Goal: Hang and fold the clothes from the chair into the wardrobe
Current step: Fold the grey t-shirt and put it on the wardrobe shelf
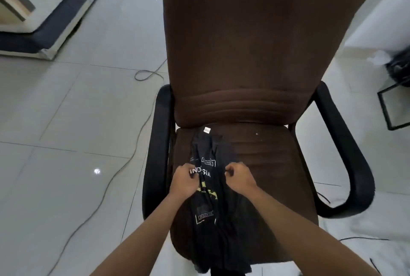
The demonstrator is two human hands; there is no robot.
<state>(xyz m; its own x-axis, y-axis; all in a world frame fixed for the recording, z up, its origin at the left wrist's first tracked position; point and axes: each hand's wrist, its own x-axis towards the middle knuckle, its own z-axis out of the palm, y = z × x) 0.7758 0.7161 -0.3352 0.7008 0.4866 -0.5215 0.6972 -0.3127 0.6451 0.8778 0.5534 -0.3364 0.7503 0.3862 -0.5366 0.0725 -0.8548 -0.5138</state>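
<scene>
The brown chair (255, 54) is the landmark: tall back, black armrests either side, and a seat that carries one black printed T-shirt (213, 209), bunched lengthwise from the seat's rear to its front edge, where the hem spills over. No wardrobe shows in this view.

The main risk, as I judge it, is the shirt's own slack. Both grips sit at mid-chest, so a lift from there would leave the collar end and the hem dangling unevenly, and the fabric could twist, drag over the seat or slip to the floor. The left armrest (157, 142) lies just beside the shirt and could snag a sleeve.

Tiled floor (66, 120) opens wide left of the chair, crossed by a loose cable (124, 164), a trip hazard.

The left hand (185, 181) and right hand (238, 178) each pinch a fold of shirt.
</scene>
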